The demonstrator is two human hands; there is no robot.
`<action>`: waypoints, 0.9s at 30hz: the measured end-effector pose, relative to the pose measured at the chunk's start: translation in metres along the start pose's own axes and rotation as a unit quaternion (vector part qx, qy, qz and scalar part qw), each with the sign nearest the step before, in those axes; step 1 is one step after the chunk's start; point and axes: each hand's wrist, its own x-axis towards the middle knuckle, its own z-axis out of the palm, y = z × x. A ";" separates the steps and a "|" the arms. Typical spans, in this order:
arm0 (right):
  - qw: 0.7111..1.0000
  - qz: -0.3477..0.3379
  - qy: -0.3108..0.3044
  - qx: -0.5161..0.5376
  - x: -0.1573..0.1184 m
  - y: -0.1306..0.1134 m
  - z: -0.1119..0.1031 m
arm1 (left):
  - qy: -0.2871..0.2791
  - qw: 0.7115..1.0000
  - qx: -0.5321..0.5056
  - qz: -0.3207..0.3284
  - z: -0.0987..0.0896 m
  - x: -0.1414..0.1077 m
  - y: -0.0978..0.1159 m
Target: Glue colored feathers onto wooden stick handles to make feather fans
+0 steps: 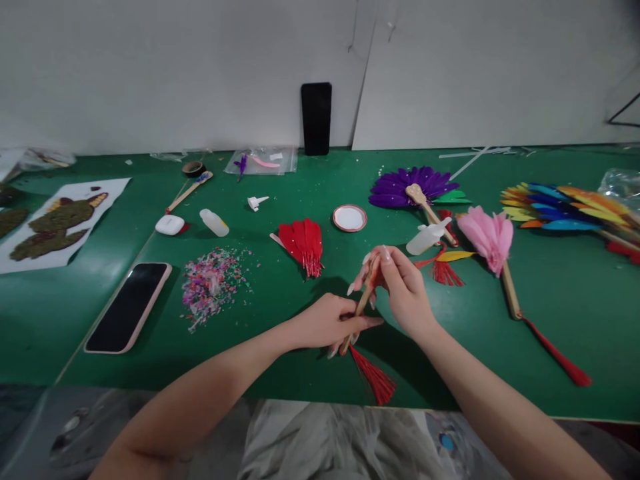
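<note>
My left hand (325, 321) is closed around the lower part of a wooden fan handle (363, 301), tilted over the front of the table. A red tassel (375, 377) hangs from the handle's lower end. Around the handle's upper end, the fingers of my right hand (406, 293) are closed, partly covering a reddish patch there. Just beyond my hands lies a bunch of red feathers (301, 243), spread like a fan. A small round dish (350, 218) with white contents and a red rim sits farther back.
A purple feather fan (413, 188), a white glue bottle (427, 238), a pink feather fan (487, 233) and multicoloured feathers (565, 207) lie to the right. Leftward are colourful scraps (213, 283), a phone (129, 308) and a small bottle (215, 223). Another phone (316, 120) leans against the wall.
</note>
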 end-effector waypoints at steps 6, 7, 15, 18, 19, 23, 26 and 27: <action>0.999 0.019 0.012 -0.034 0.000 0.002 0.001 | 0.001 1.000 0.010 -0.012 0.003 0.001 -0.001; 0.999 0.020 0.013 -0.037 0.000 0.003 0.001 | 0.002 1.000 0.014 -0.012 0.003 0.001 -0.001; 0.997 0.002 0.029 -0.073 0.001 0.010 0.000 | -0.005 1.000 0.021 0.001 0.004 0.002 -0.004; 0.995 0.001 0.039 -0.092 0.002 0.012 0.000 | -0.002 0.999 0.041 0.000 0.004 0.002 -0.004; 0.995 0.004 0.043 -0.095 0.002 0.013 0.000 | -0.002 0.999 0.051 -0.001 0.004 0.003 -0.004; 0.995 0.026 0.046 -0.082 0.003 0.014 -0.001 | 0.008 0.996 0.092 -0.002 0.004 0.003 -0.003; 0.997 0.041 0.047 -0.045 0.004 0.014 0.000 | 0.011 0.995 0.097 -0.002 0.005 0.002 -0.002; 0.997 0.048 0.049 -0.033 0.004 0.013 0.000 | 0.011 0.995 0.104 0.002 0.005 0.002 -0.001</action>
